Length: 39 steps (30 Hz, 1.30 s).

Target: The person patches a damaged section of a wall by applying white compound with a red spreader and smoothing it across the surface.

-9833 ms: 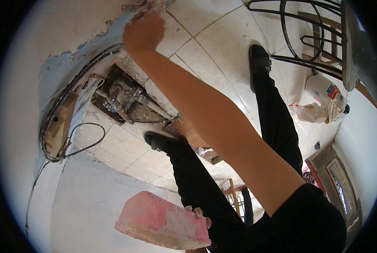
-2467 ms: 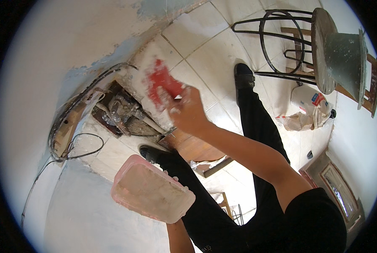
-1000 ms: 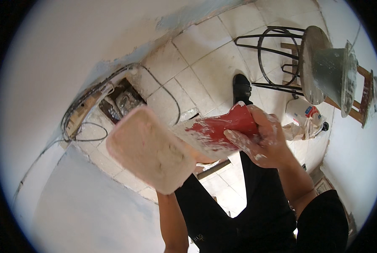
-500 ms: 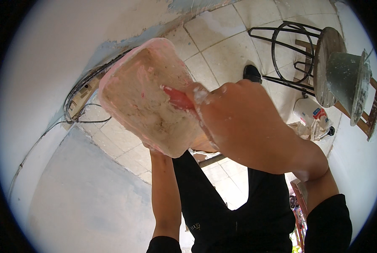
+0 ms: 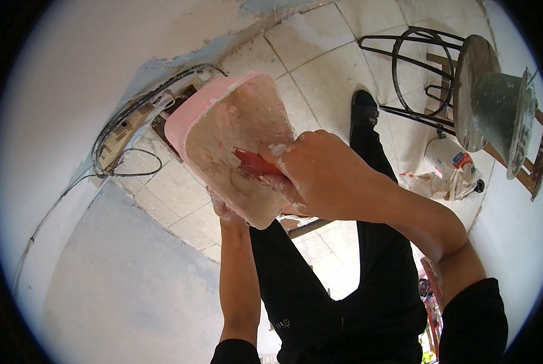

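Note:
A pink plastic tub point(image 5: 183, 115), coated inside with beige, pasty filler point(image 5: 223, 130), hangs tilted in front of me. My left hand point(image 5: 224, 209) supports it from beneath at its near end; most of those fingers are hidden behind the tub. Reaching in over the near right rim, my right hand point(image 5: 320, 170) is closed around a red scraper point(image 5: 253, 162). The scraper's flat end rests in the paste, and its far side is covered by my fingers. White smears mark my right thumb and knuckles.
At the right a round stool point(image 5: 475, 97) carries a grey-green bucket point(image 5: 496, 103). A white container point(image 5: 447, 158) and crumpled bag stand below. Black cables point(image 5: 116, 115) run along the left wall point(image 5: 101, 255). Pale tiles point(image 5: 320, 73) cover the floor.
The tub has tipped, showing more of its pink outer side, and shifted slightly right. My right hand has turned and pushed the scraper lower into the paste.

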{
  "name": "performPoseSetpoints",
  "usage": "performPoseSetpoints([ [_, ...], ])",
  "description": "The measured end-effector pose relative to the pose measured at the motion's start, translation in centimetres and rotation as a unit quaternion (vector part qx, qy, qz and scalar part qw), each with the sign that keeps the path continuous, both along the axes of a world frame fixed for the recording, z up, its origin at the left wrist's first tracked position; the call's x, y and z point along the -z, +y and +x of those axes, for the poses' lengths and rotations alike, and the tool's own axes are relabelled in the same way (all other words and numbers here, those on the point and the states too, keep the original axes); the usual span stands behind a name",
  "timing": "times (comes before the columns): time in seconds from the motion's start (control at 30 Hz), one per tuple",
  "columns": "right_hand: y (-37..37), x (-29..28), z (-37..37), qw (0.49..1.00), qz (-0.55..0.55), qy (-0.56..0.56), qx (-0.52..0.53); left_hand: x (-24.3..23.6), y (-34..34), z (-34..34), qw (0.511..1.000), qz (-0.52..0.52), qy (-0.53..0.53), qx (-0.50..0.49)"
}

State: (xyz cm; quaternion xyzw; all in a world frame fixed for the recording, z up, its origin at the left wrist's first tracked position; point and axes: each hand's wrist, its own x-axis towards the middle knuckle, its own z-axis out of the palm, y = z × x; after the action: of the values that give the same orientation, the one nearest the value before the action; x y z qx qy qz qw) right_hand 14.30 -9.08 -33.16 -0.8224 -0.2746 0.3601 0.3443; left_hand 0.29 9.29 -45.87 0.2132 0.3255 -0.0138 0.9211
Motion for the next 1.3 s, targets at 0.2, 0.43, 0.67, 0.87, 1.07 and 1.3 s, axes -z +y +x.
performPoseSetpoints([
  [0.2,0.4,0.6,-1.1,0.993,0.059,0.098,0.026,0.2,-0.1,-1.2,1.0,-0.009,0.0,-0.013],
  [0.43,-0.9,0.6,-1.0,0.975,0.076,0.195,0.071,-0.6,-0.6,-1.3,0.999,0.04,-0.002,0.0],
  [0.67,-2.2,1.4,-2.2,0.962,0.118,0.221,0.109,-2.3,-0.9,-1.1,0.962,0.233,-0.028,0.136],
  [0.87,-3.0,1.3,-2.2,0.931,0.114,0.29,0.19,-1.0,-0.3,-2.4,0.992,0.107,0.055,0.038],
  [1.07,-4.1,4.2,-0.6,0.785,0.294,0.282,0.467,1.3,1.3,-4.7,0.996,-0.024,0.065,-0.064],
  [1.3,-2.0,18.7,0.7,0.713,0.303,0.225,0.591,3.3,2.7,-9.2,0.991,-0.111,0.053,-0.054],
])
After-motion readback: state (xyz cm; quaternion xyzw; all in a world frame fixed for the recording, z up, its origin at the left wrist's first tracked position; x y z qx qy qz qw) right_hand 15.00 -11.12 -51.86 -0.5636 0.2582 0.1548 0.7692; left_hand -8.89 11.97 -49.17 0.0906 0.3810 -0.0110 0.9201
